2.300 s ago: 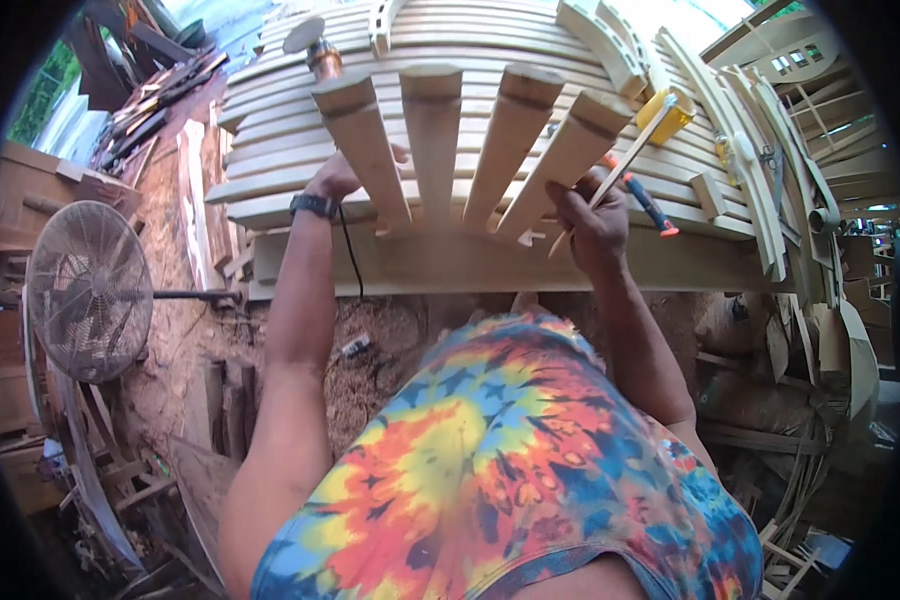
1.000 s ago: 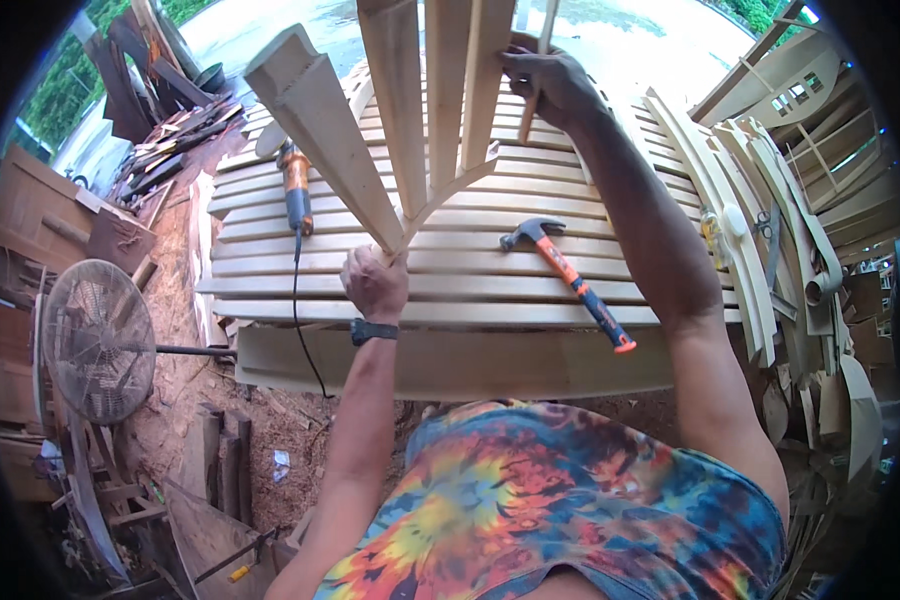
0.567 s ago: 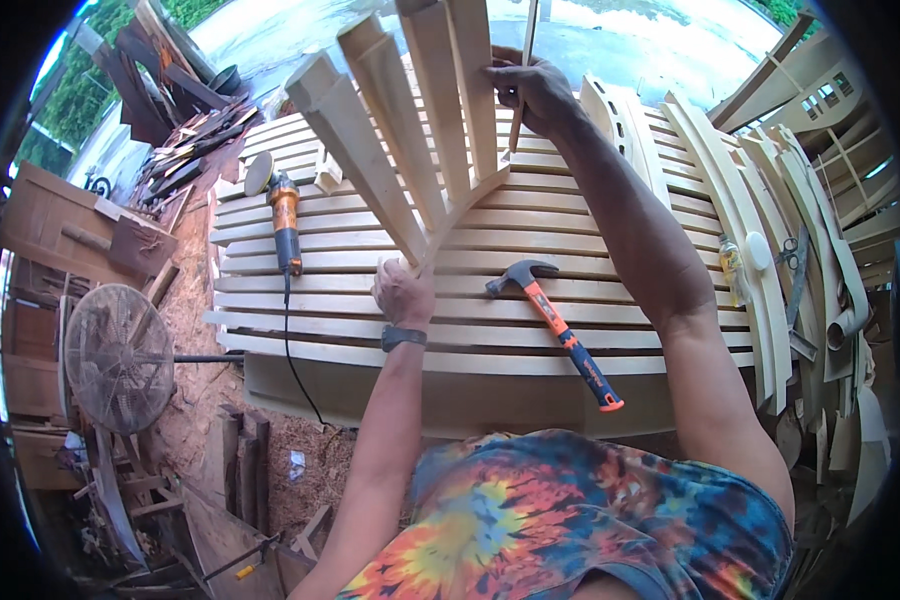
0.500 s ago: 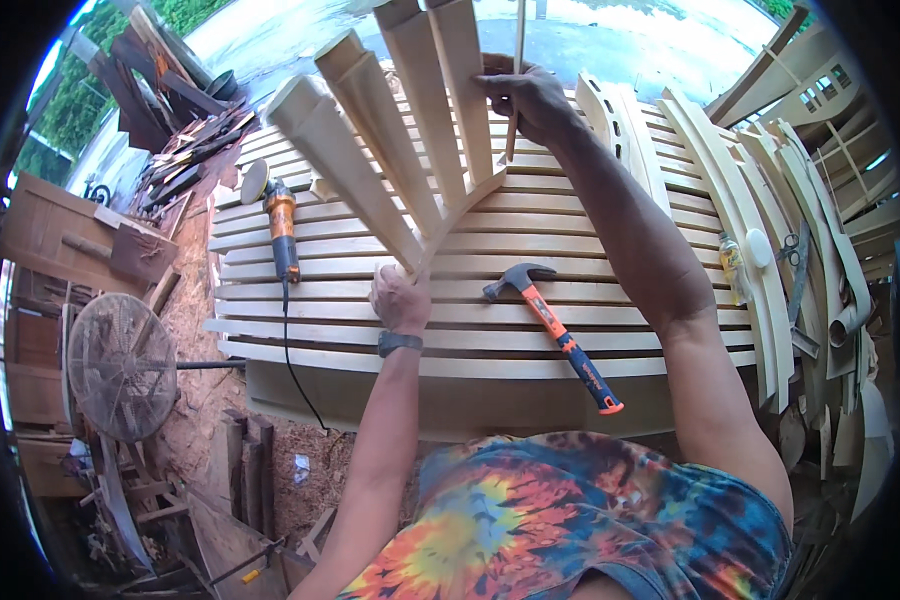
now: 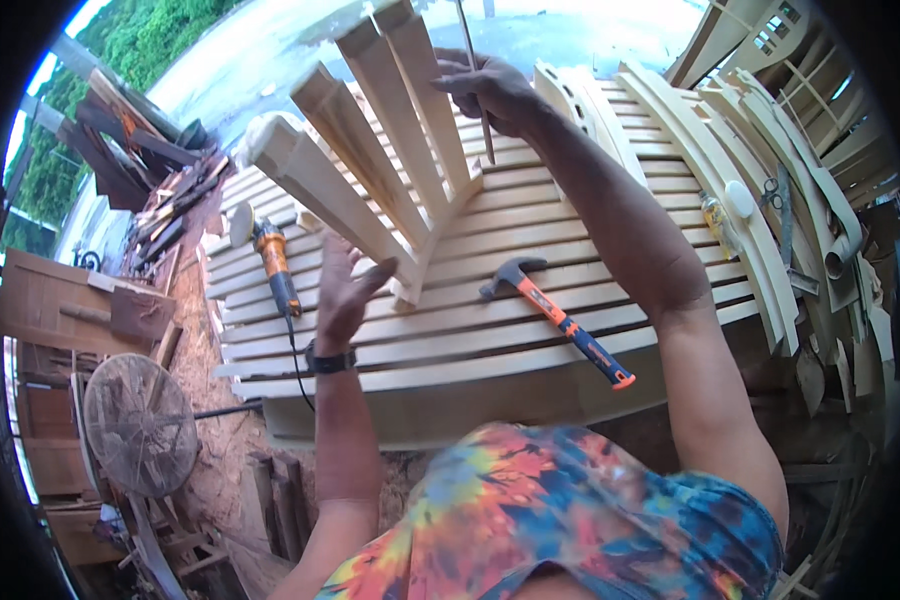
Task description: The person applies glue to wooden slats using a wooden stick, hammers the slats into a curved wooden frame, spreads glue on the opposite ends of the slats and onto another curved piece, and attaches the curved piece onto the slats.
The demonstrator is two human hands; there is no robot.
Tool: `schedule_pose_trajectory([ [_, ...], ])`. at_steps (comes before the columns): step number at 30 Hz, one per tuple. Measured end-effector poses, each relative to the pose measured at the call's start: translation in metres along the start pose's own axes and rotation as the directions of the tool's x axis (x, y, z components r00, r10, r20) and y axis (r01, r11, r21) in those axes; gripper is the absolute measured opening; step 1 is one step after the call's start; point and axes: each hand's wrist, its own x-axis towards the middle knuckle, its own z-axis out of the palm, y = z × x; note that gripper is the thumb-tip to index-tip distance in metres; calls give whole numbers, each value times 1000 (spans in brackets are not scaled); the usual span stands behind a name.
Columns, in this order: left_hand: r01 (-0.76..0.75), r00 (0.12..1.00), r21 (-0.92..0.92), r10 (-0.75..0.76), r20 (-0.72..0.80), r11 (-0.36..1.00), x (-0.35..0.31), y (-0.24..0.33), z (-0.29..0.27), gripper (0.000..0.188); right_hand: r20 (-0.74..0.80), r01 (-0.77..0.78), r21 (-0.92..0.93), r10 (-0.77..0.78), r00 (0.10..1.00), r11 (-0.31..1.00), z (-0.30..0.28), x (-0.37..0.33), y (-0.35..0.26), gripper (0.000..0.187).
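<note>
A pale wooden frame, with several upright slats (image 5: 407,110) fanning from a curved bottom rail (image 5: 432,245), stands on the slatted bench. At its near left end my left hand (image 5: 342,305) is open, thumb spread in front of the nearest slat and fingers beside it, partly hidden. My right hand (image 5: 500,98) is closed around a thin stick (image 5: 487,140) at the far side, its fingertips against the far right slat. A claw hammer (image 5: 560,318) with an orange and dark blue handle lies on the bench, right of the frame.
An orange and black angle grinder (image 5: 275,265) lies on the slatted bench (image 5: 515,352) at left, its cord trailing off the near edge. Curved wooden pieces (image 5: 685,150), a bottle (image 5: 717,225) and scissors (image 5: 771,192) are at right. A round mesh guard (image 5: 140,425) stands at lower left.
My left hand has let go of the rail's near end and moved left, opening beside the nearest slat. My right hand stays by the far slat with the stick. The whole view has shifted.
</note>
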Motion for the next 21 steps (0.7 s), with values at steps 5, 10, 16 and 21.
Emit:
schedule_pose_trajectory([
  [5, -434, 897, -213, 396, -199, 875, 35, 102, -53, 98, 168, -53, 151, 27, 985, 987, 3, 15, 9, 45],
  [10, -445, 814, 627, 580, -14, 640, 74, 209, -20, 69, 74, 2, 98, -9, 997, 995, -12, 9, 23, 39],
  [16, -485, 839, 794, 451, 304, 367, 98, 216, -9, 66, 60, 29, 70, -34, 998, 997, -11, 19, 17, 33],
  [21, -392, 901, 819, 354, 250, 420, 102, 208, -6, 64, 11, 30, 73, -31, 999, 997, -14, 22, 22, 33],
])
